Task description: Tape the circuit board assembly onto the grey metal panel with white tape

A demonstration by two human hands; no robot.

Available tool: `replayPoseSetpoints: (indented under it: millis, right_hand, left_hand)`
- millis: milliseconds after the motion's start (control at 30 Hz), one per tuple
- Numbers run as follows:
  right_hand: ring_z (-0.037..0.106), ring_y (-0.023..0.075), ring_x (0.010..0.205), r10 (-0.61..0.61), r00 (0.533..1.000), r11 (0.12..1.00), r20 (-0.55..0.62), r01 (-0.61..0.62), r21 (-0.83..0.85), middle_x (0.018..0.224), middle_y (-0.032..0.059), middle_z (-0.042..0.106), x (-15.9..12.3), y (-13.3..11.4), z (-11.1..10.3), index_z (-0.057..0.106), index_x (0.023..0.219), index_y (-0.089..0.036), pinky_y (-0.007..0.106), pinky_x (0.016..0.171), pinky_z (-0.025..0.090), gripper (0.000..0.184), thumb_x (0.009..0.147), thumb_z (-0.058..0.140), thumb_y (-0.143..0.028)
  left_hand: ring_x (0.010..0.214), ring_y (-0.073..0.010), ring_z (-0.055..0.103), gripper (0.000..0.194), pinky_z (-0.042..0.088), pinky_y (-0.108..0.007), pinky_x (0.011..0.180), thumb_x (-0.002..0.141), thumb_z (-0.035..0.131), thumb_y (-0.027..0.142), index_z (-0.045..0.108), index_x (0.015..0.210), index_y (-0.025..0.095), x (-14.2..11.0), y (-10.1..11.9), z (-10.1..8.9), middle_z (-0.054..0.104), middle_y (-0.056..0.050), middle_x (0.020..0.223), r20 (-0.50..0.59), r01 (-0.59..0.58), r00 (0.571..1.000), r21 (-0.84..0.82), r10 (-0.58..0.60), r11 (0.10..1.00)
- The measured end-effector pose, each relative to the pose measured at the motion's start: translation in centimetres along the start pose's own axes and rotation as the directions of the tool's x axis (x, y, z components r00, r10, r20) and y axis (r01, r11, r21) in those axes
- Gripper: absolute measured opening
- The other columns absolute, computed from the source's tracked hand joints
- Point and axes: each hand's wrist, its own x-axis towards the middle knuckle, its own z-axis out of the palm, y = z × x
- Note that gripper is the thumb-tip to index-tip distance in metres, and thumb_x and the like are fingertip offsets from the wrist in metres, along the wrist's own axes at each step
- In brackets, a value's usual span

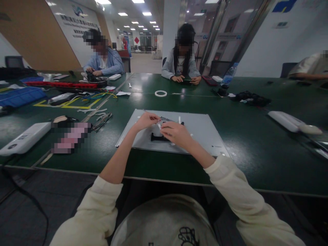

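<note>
A flat, light grey panel (202, 136) lies on the green table in front of me, with both hands above it. Between my fingertips is a small white strip (159, 125). My right hand (176, 133) pinches its lower end. The fingers of my left hand (147, 121) are closed at its upper end. Under my right hand, a black bracket-like piece (158, 137) rests on the panel, partly covered. A short white strip (179, 119) and thin dark parts are behind the fingers.
To the left lie a white power bank (25, 138), pliers-like tools (102, 122) and a blue tray (23, 96). A roll of white tape (161, 93) sits beyond the panel. At right is a white device (283, 121). Co-workers (181, 65) sit across the table.
</note>
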Motion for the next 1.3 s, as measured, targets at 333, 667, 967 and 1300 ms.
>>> replayPoseSetpoints:
  millis: [333, 667, 967, 1300]
  right_hand:
    - [0.058, 0.0158, 0.078, -0.172, 0.944, 0.982, 0.283, 0.186, -0.022, 0.078, 0.0092, 0.064, -0.1, -1.5, -0.7, 0.067, 0.080, -0.013, 0.027, 0.073, 0.041, 0.025, 0.088, 0.044, -0.019]
    - [0.054, 0.0169, 0.083, -0.260, 0.922, 0.964, 0.287, 0.265, 0.023, 0.081, 0.0080, 0.062, -0.1, -1.6, -0.3, 0.065, 0.077, -0.013, 0.029, 0.080, 0.041, 0.021, 0.086, 0.046, -0.017]
    - [0.056, 0.0143, 0.078, -0.143, 0.935, 0.981, 0.324, 0.091, 0.169, 0.079, 0.0062, 0.063, -0.2, -1.9, -0.6, 0.066, 0.078, -0.015, 0.027, 0.074, 0.042, 0.017, 0.084, 0.051, -0.020]
    - [0.058, 0.0128, 0.072, -0.133, 0.949, 0.967, 0.285, 0.062, 0.246, 0.077, 0.0015, 0.067, -0.1, -1.9, -0.5, 0.066, 0.074, -0.016, 0.039, 0.101, 0.031, 0.022, 0.086, 0.048, -0.022]
  left_hand:
    - [0.073, -0.0141, 0.063, 0.016, 0.047, -0.023, 0.067, 0.069, 0.059, 0.019, 0.073, 0.078, 0.018, -0.3, -0.2, -0.3, 0.071, -0.001, 0.078, 0.250, -0.092, 0.966, 0.109, 0.062, 0.990]
    - [0.066, -0.0133, 0.061, 0.017, 0.045, -0.022, 0.062, 0.067, 0.057, 0.015, 0.072, 0.075, 0.018, -0.3, -0.8, 0.3, 0.069, 0.000, 0.072, 0.309, -0.109, 0.949, 0.153, 0.057, 0.982]
    - [0.067, -0.0133, 0.059, 0.020, 0.045, -0.022, 0.063, 0.068, 0.058, 0.017, 0.070, 0.085, 0.018, -0.4, -0.7, 0.2, 0.068, 0.000, 0.075, 0.296, -0.125, 0.953, 0.182, 0.067, 0.975]
    - [0.071, -0.0129, 0.057, 0.024, 0.044, -0.022, 0.065, 0.067, 0.056, 0.014, 0.065, 0.090, 0.018, -0.2, -0.8, 0.2, 0.063, 0.000, 0.081, 0.264, -0.151, 0.963, 0.332, 0.062, 0.931]
